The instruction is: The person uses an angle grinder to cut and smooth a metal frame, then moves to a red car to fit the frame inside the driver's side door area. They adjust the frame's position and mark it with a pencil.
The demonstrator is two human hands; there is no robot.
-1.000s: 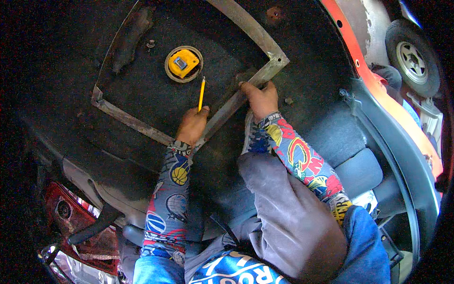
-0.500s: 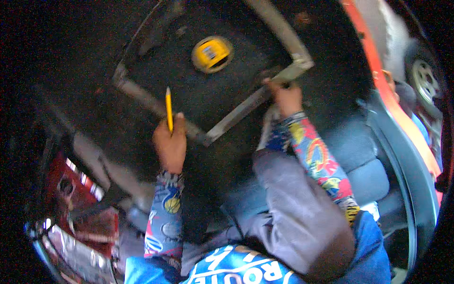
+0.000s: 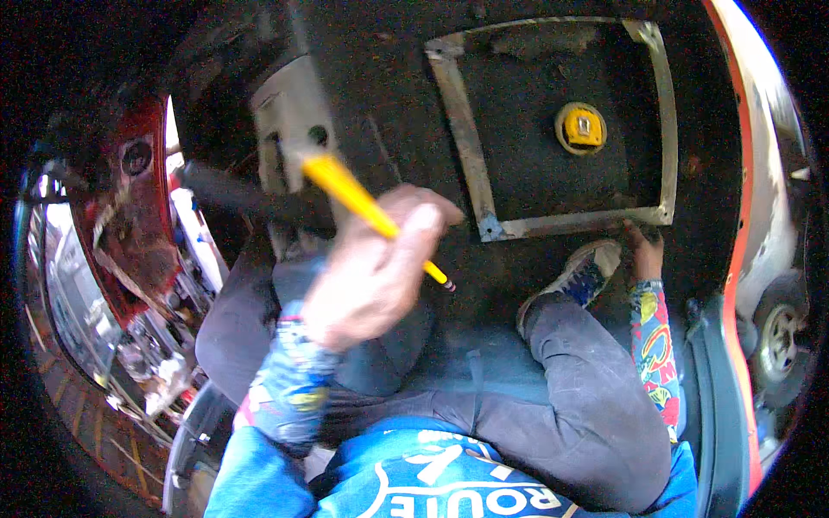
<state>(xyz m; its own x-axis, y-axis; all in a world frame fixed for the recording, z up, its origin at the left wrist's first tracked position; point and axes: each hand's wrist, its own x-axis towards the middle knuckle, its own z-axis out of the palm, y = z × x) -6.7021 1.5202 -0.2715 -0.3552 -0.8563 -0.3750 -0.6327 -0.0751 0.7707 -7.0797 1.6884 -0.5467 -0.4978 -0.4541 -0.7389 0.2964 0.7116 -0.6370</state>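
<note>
A yellow pencil (image 3: 350, 194) is in my left hand (image 3: 370, 272), closed around it and raised over the dark floor. Its tapered end points up and left, while the eraser end sticks out below my fingers. A square metal frame (image 3: 566, 225) lies flat on the floor, its bars worn grey with a bluish patch at the near left corner. My right hand (image 3: 644, 255) grips the frame's near bar by the right corner; part of those fingers is hidden. Inside the frame sits a round yellow tape measure (image 3: 581, 129), which neither hand touches.
My shoe (image 3: 591, 269) rests just short of the frame's near bar. An orange-red door-sill edge (image 3: 739, 173) runs along the right, with a wheel (image 3: 779, 341) beyond it. To the left stand a pale metal bracket (image 3: 298, 112) and a red panel (image 3: 142, 198).
My left hand has lifted away from the frame with the pencil, nearer the camera and to the left. The view has turned and shifted; my right hand stays at the frame's near right corner.
</note>
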